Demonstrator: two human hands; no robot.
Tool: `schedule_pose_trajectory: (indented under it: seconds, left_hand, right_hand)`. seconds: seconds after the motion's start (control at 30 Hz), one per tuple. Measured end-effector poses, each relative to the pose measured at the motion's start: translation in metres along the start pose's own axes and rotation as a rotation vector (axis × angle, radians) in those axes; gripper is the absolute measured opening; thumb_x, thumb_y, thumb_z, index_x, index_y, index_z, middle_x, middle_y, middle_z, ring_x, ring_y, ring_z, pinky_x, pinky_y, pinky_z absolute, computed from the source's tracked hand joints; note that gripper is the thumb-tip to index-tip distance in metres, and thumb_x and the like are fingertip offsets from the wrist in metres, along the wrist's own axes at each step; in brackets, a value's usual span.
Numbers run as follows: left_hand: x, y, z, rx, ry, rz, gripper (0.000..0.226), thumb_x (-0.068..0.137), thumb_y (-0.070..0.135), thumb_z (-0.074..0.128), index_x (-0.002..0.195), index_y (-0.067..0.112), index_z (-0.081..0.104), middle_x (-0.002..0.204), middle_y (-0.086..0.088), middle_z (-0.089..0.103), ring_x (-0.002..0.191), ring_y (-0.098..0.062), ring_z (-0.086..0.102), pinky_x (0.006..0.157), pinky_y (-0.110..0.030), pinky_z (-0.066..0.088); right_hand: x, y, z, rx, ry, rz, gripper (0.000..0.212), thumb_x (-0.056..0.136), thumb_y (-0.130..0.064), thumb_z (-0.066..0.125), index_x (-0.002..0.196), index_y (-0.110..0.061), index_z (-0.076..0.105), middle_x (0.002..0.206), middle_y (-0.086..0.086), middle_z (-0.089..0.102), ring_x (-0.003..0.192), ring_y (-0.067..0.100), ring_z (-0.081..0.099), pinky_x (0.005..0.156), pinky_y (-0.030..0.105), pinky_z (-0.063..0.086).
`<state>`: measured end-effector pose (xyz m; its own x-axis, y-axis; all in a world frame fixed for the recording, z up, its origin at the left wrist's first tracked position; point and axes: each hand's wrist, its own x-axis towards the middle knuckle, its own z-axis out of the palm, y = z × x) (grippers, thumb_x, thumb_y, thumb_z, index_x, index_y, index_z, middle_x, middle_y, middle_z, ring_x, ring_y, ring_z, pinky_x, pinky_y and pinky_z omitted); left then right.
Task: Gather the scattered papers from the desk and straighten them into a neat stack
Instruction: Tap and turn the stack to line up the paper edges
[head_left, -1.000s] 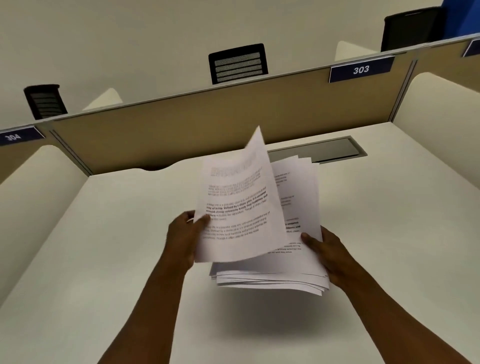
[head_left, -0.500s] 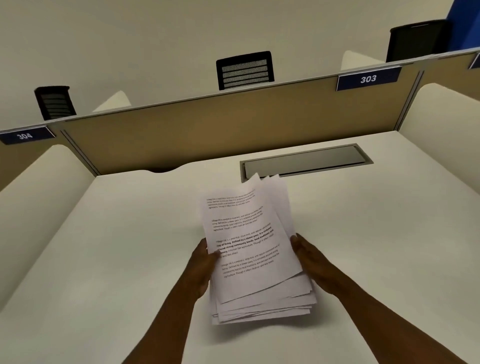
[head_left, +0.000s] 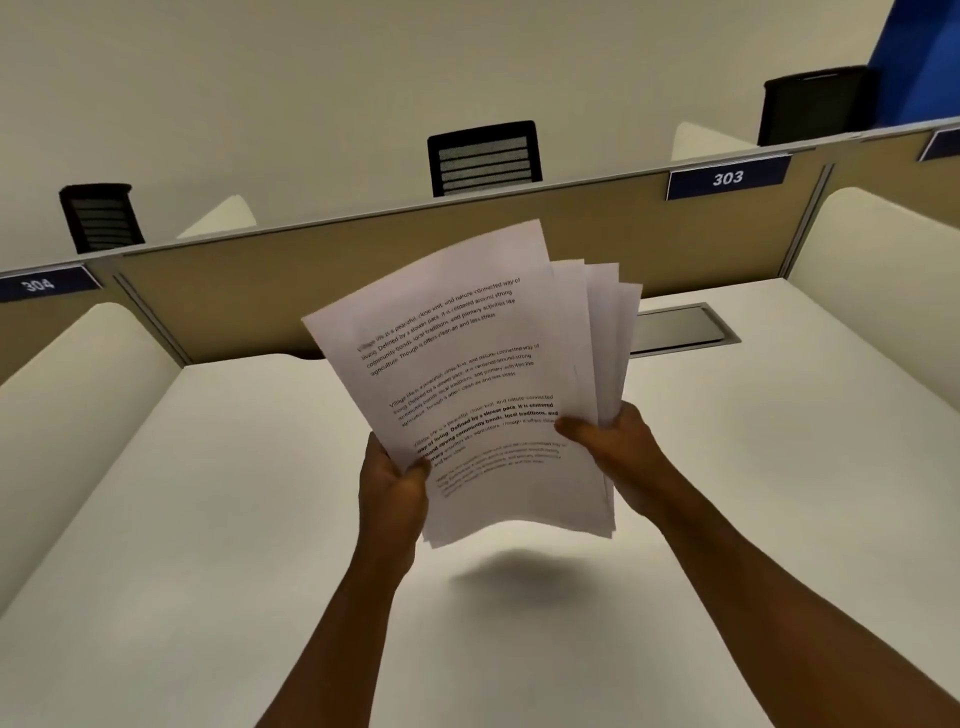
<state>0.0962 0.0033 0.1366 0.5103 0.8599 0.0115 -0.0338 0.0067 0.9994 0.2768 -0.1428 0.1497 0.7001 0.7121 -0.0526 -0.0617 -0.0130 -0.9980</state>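
A bundle of white printed papers (head_left: 467, 364) is held up in the air above the white desk (head_left: 234, 519), tilted toward me, with its shadow on the desk below. The sheets are uneven and fan out at the top right. My left hand (head_left: 392, 488) grips the lower left edge with the thumb on the top sheet. My right hand (head_left: 613, 441) clasps the lower right edge, thumb on top. No loose paper lies on the visible desk surface.
A tan partition (head_left: 260, 301) closes the desk's far side, with number plates 303 (head_left: 727, 178) and 304 (head_left: 39, 285). A grey cable hatch (head_left: 680, 327) sits flush in the desk behind the papers. White side dividers stand left and right. Black chair backs (head_left: 483, 158) show beyond.
Half a second ago the bundle was low, near the desk. Both hands have lifted it up and tilted it more upright, and the sheets fan out further at the top right.
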Motion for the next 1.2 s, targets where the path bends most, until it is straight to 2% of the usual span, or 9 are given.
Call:
schedule_pose_trajectory:
  seconds: [0.2, 0.43, 0.6, 0.73, 0.83, 0.93, 1.0, 1.07, 1.2]
  left_hand:
    - [-0.001, -0.004, -0.005, 0.099, 0.070, -0.043, 0.052, 0.080, -0.015, 0.057, 0.102, 0.032, 0.049, 0.105, -0.003, 0.063, 0.102, -0.027, 0.064, 0.080, -0.045, 0.058]
    - [-0.002, 0.002, -0.002, 0.068, 0.044, -0.031, 0.050, 0.060, 0.007, 0.057, 0.103, 0.031, 0.051, 0.102, 0.001, 0.063, 0.095, -0.021, 0.063, 0.073, -0.037, 0.057]
    - [0.001, 0.003, -0.002, -0.010, 0.084, -0.038, 0.046, 0.059, 0.006, 0.056, 0.100, 0.028, 0.053, 0.101, -0.001, 0.064, 0.092, -0.025, 0.064, 0.067, -0.033, 0.054]
    - [0.004, 0.008, -0.003, 0.004, 0.085, 0.004, 0.046, 0.059, 0.006, 0.055, 0.100, 0.028, 0.053, 0.097, -0.001, 0.065, 0.089, -0.026, 0.063, 0.067, -0.035, 0.054]
    - [0.004, 0.017, -0.007, 0.041, 0.060, 0.127, 0.062, 0.063, 0.005, 0.057, 0.112, 0.041, 0.044, 0.104, 0.000, 0.064, 0.091, -0.019, 0.065, 0.073, -0.037, 0.059]
    - [0.002, 0.028, -0.011, 0.202, -0.018, 0.339, 0.092, 0.069, 0.003, 0.061, 0.133, 0.059, 0.025, 0.115, 0.013, 0.058, 0.100, -0.009, 0.064, 0.074, -0.023, 0.058]
    - [0.004, 0.038, -0.010, 0.370, 0.010, 0.496, 0.094, 0.073, 0.007, 0.063, 0.142, 0.053, 0.018, 0.110, 0.023, 0.051, 0.100, 0.004, 0.057, 0.077, -0.010, 0.052]
    - [0.009, 0.047, -0.008, 0.519, 0.061, 0.679, 0.085, 0.078, 0.012, 0.066, 0.146, 0.037, 0.023, 0.110, 0.012, 0.050, 0.102, 0.011, 0.049, 0.080, -0.002, 0.044]
    - [0.016, 0.054, -0.005, 0.731, 0.064, 0.802, 0.059, 0.084, 0.030, 0.067, 0.140, 0.020, 0.048, 0.109, -0.007, 0.053, 0.096, 0.006, 0.043, 0.077, 0.004, 0.038]
  right_hand:
    - [-0.002, 0.010, -0.006, -0.063, -0.035, 0.036, 0.027, 0.071, -0.025, 0.066, 0.098, -0.025, 0.065, 0.100, 0.008, 0.071, 0.095, 0.029, 0.067, 0.084, 0.048, 0.057]
    - [-0.006, 0.013, 0.001, 0.012, -0.017, -0.011, 0.030, 0.060, -0.015, 0.056, 0.088, -0.018, 0.068, 0.088, 0.009, 0.070, 0.085, 0.028, 0.066, 0.076, 0.043, 0.054]
    - [-0.007, 0.012, 0.009, -0.019, 0.020, -0.095, 0.025, 0.061, -0.016, 0.054, 0.082, -0.023, 0.065, 0.076, -0.001, 0.068, 0.067, 0.010, 0.067, 0.055, 0.020, 0.052]
    - [-0.005, 0.012, 0.010, 0.039, 0.058, -0.169, 0.029, 0.063, -0.014, 0.053, 0.089, -0.018, 0.064, 0.079, 0.001, 0.068, 0.072, 0.015, 0.069, 0.060, 0.033, 0.055]
    - [-0.005, 0.008, 0.007, 0.069, 0.120, -0.298, 0.042, 0.067, -0.012, 0.051, 0.106, -0.025, 0.059, 0.091, 0.005, 0.067, 0.084, 0.025, 0.067, 0.066, 0.042, 0.060]
    - [-0.007, 0.002, 0.011, 0.001, 0.181, -0.442, 0.052, 0.071, -0.010, 0.054, 0.118, -0.029, 0.046, 0.098, 0.000, 0.059, 0.087, 0.017, 0.065, 0.064, 0.036, 0.058]
    - [-0.008, -0.003, 0.014, -0.074, 0.252, -0.561, 0.062, 0.077, -0.009, 0.057, 0.131, -0.030, 0.036, 0.102, -0.004, 0.055, 0.087, 0.012, 0.061, 0.067, 0.028, 0.056]
    - [-0.005, -0.007, 0.016, -0.210, 0.326, -0.684, 0.067, 0.083, -0.014, 0.060, 0.140, -0.026, 0.028, 0.107, -0.007, 0.052, 0.094, 0.010, 0.057, 0.074, 0.023, 0.054]
    - [0.002, -0.015, 0.017, -0.379, 0.388, -0.837, 0.045, 0.089, -0.021, 0.060, 0.130, -0.019, 0.042, 0.112, -0.001, 0.054, 0.097, 0.016, 0.057, 0.075, 0.030, 0.056]
